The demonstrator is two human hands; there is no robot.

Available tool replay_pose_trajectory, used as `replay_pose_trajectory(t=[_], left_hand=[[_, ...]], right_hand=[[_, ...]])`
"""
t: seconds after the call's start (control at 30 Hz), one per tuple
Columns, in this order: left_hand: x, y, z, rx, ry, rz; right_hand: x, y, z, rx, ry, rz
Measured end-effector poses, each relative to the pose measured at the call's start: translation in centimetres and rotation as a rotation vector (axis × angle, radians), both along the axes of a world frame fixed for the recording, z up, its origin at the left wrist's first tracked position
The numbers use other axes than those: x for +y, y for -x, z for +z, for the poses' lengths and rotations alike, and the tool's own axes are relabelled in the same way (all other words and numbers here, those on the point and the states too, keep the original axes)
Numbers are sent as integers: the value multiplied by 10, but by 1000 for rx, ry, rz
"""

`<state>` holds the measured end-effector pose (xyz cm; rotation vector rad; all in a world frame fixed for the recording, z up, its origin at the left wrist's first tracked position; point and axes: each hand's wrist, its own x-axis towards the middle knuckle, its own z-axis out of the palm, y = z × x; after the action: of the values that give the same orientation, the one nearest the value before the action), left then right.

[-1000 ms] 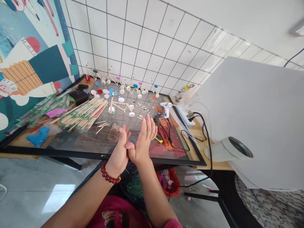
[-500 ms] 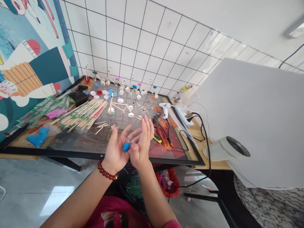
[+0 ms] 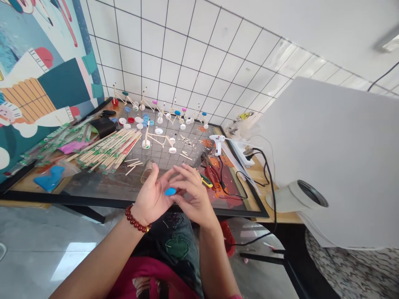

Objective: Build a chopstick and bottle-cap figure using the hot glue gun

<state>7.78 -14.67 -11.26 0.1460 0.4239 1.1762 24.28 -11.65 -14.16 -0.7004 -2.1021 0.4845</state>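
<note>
A small blue disc-shaped piece (image 3: 170, 191) lies in the palm of my left hand (image 3: 152, 196), which is cupped palm-up just in front of the glass-topped table (image 3: 124, 189). A red bead bracelet (image 3: 136, 220) circles that wrist. My right hand (image 3: 190, 194) reaches over from the right, its thumb and fingers pinching the blue piece at its right edge. Both hands hover above my lap, near the table's front edge.
On the table lie a heap of chopsticks (image 3: 109, 148), stick-and-cap models (image 3: 158, 139), loose bottle caps (image 3: 137, 121), a white glue gun (image 3: 217, 143) with black cable, red-handled pliers (image 3: 212, 174) and a blue scrap (image 3: 50, 177). A big white panel (image 3: 330, 158) stands at right.
My palms were pressed together upright; they have opened and dropped, showing the blue piece in the left palm. The right hand has turned over and closed its fingers on it.
</note>
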Motion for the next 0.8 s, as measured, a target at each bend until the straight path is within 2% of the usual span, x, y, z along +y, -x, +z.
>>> replay_pose_trajectory(t=[0.13,0.23,0.53,0.8], left_hand=[[-6,1,-21,248,-33,79],[-10,-2,-31,347,-103,97],[-10,-3,-26,490,-173,210],[-10,-5,-30,447,-164,192]], right_hand=[[5,3,-12,298,111,-69],[8,4,-18,390,202,-45],[9,1,-14,365,201,39],[12,5,-16,418,273,92]])
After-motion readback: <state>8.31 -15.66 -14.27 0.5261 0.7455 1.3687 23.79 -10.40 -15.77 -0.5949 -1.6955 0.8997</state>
